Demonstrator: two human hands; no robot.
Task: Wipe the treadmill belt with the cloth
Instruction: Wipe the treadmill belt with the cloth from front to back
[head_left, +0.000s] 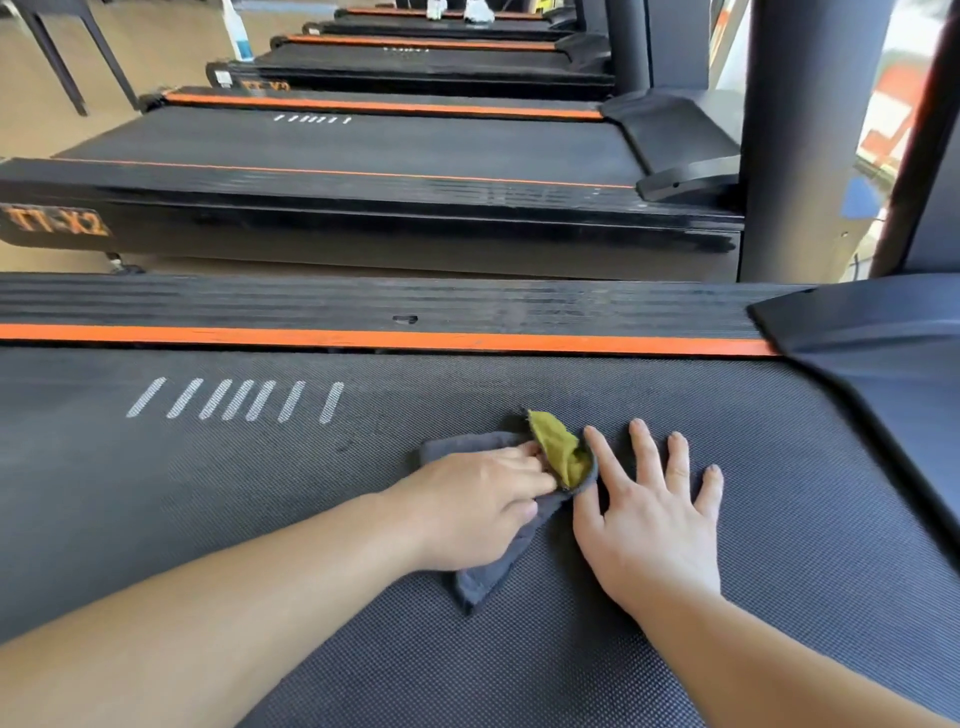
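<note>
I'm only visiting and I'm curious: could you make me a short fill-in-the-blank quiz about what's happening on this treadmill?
1. The left hand grips a grey ____.
2. The right hand rests flat, fingers spread, on the treadmill ____.
3. The stripe running along the rail beyond both hands is coloured ____.

Missing words: cloth; belt; orange.

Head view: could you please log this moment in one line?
black textured treadmill belt: grey cloth with yellow-green fold on it | left hand grips cloth | right hand flat on belt, fingers spread
</note>
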